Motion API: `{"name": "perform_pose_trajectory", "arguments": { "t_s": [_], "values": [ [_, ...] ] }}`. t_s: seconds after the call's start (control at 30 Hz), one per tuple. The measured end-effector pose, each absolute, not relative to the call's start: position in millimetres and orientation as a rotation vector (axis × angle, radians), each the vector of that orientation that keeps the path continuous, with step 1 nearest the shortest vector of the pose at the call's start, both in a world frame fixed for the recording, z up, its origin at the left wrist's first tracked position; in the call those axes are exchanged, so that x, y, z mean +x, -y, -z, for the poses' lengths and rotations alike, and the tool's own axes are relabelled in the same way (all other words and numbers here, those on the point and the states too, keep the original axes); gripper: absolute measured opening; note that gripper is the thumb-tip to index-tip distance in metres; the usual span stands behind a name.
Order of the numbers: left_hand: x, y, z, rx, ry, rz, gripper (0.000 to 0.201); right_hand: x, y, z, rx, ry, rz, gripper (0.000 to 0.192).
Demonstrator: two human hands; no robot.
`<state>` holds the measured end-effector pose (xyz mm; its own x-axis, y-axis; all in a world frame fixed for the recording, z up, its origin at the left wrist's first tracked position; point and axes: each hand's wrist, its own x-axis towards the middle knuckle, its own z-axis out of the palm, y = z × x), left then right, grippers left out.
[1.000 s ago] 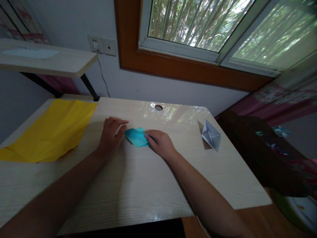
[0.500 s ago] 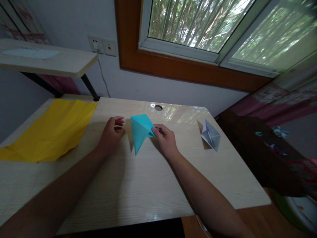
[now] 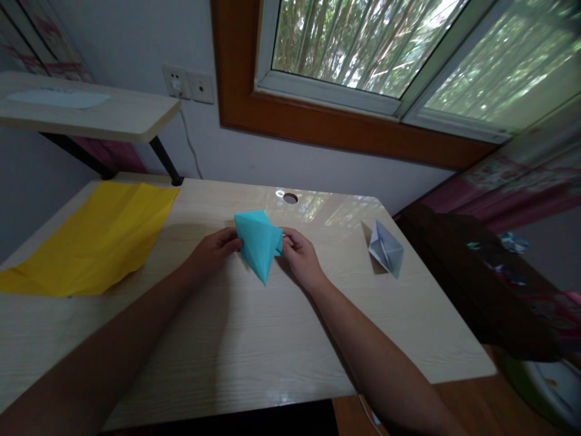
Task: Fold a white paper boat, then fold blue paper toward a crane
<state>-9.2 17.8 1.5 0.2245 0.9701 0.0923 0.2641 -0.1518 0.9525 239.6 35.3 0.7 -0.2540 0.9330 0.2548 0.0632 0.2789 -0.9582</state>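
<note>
Holding the turquoise folded paper [image 3: 256, 242] from both sides, I have it between the left hand [image 3: 216, 249] and the right hand [image 3: 301, 254]. On the left, the grip is narrow: the thumb lies on the near face at the paper's left edge, and the other fingers go behind it, where I cannot see how they sit. On the right, thumb and fingers are pinched close on the small tab at the paper's right end. From my end of the feed, the broad folded part hangs between the two hands, its point directed toward me; I cannot tell whether that tip touches the desk [image 3: 281, 345].

Well out to the left hand's left lies a yellow sheet [image 3: 100, 242], its surface lightly creased. Well apart on the right hand's right stands a grey folded paper [image 3: 387, 248], with its shadow beside it. Beyond the right hand, near the desk's far edge, I see a round hole [image 3: 290, 198]. Farther off, past the left hand and to its left, a raised shelf [image 3: 131, 121] carries a pale sheet [image 3: 59, 97].
</note>
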Motion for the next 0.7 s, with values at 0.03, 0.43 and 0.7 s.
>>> {"name": "perform_pose_trajectory", "arguments": {
  "t_s": [0.03,0.43,0.7],
  "values": [
    [-9.7,-17.6,-2.2,1.603,-1.212,-0.983,0.050,239.6,-35.2,-0.4,-0.943,1.585,-1.132,0.032],
    [-8.5,-9.3,-7.0,1.328,-1.259,-0.962,0.048,238.9,-29.3,-2.7,-0.848,1.963,-1.307,0.024],
    [-7.1,-7.1,-8.9,1.272,-1.281,-0.992,0.043,239.5,-30.1,-6.0,-0.787,2.075,-1.297,0.039]
  ]
}}
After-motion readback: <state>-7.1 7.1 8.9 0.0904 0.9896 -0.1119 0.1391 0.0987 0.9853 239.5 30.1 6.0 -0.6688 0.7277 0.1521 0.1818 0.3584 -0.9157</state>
